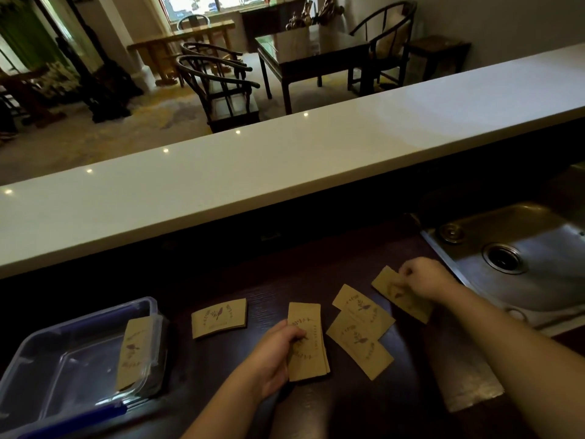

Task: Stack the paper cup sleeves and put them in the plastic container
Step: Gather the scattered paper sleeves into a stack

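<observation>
Brown paper cup sleeves printed with a bird lie on the dark counter. My left hand [274,359] grips a small stack of sleeves [311,346] held upright in the middle. My right hand [425,280] pinches the far-right sleeve [408,304] near the sink. Two overlapping sleeves [361,327] lie flat between the hands. One more sleeve [219,317] lies flat to the left. The clear plastic container [38,350] with a blue rim sits at the lower left, with a sleeve [133,353] leaning inside against its right wall.
A steel sink [519,258] is set into the counter at the right, close to my right hand. A raised white bar top [285,166] runs across behind the work surface. Chairs and tables stand in the room beyond.
</observation>
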Demonstrator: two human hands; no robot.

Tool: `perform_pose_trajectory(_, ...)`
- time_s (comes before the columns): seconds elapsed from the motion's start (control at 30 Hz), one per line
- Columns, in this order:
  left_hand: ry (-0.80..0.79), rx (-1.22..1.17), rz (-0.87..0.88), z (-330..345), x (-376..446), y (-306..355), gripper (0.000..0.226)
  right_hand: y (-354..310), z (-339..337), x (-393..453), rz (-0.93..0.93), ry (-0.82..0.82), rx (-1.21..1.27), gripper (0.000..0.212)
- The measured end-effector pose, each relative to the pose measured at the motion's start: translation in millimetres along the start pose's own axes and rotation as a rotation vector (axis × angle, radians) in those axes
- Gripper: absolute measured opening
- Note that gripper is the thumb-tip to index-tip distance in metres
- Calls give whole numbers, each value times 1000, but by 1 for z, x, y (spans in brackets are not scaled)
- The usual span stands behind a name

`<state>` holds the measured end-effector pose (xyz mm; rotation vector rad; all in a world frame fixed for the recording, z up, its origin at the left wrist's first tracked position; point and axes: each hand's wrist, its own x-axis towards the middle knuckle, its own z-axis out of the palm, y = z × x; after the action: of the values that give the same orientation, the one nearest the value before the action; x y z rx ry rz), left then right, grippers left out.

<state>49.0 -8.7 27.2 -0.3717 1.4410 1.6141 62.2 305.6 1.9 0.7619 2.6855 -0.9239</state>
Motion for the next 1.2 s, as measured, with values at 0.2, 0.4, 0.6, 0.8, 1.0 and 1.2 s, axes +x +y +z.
perform_pose_trajectory(0.2, 68, -6, 26, 19, 11, 2, 22, -39, 15, -64, 27, -249, 784, 24)
perform_pose_trajectory(0.4, 30, -79, 62, 37, 11, 5, 31, -62, 72, -88, 45, -272, 701, 23)
perform_pose_trajectory(0.6, -17, 54, 169, 40, 12, 1, 21, -67, 87, -89, -24, -159, 661, 24)
perform_pose_trajectory(0.8, -11, 112, 158, 36, 8, -3, 25, -54, 87, -76, 24, -74, 581, 25)
perform_pose_trajectory(1.0, 43, 93, 116, 29, 8, -8, 19, -19, 75, -47, 106, 113, -61, 64)
perform_pose_trajectory(1.2, 112, 104, 126, 28, 14, -3, 14, -13, 82, -48, 70, 124, -119, 37)
